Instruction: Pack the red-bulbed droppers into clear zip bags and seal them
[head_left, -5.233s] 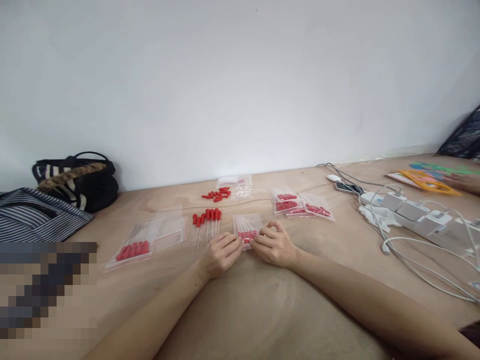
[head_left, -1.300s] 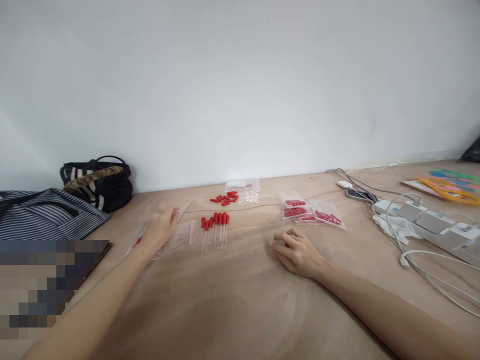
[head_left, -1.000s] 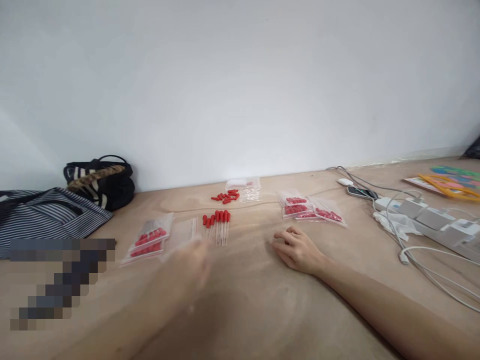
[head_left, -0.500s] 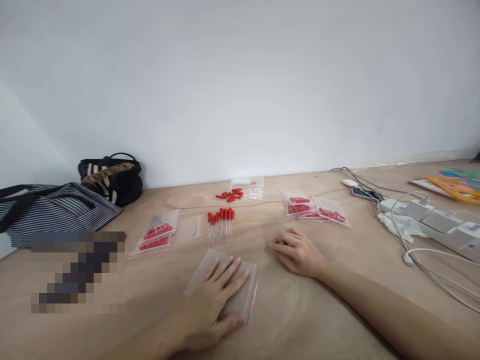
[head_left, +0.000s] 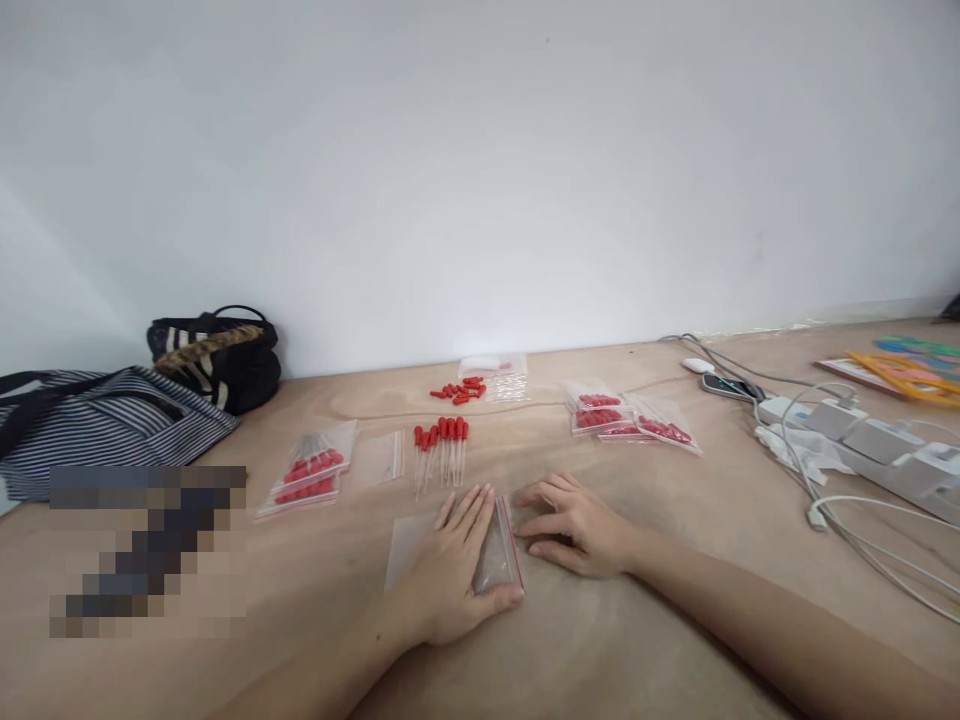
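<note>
My left hand point(head_left: 457, 565) lies flat, fingers stretched out, on a clear zip-lock bag point(head_left: 501, 545) with a red seal line along its right edge. Just right of that edge is my right hand point(head_left: 574, 525), its fingers slightly bent and apart, holding nothing; whether a fingertip touches the bag I cannot tell. Beyond the hands, several glass droppers with red rubber bulbs point(head_left: 442, 445) lie side by side. Farther back are loose red bulbs point(head_left: 461, 390) and a cluster of clear glass tubes point(head_left: 508, 388).
Bags of droppers point(head_left: 307, 475) lie on the left, beside another flat zip-lock bag point(head_left: 377, 458). Bags of red bulbs point(head_left: 600, 415) lie at the right. A power strip point(head_left: 892, 455) with cables takes up the far right. A striped bag point(head_left: 120, 420) and black bag point(head_left: 225, 360) stand left.
My left hand and the bag under it have shifted right and slightly away from me, the bag turning straighter. My right hand has come left toward the bag, its fingers opening.
</note>
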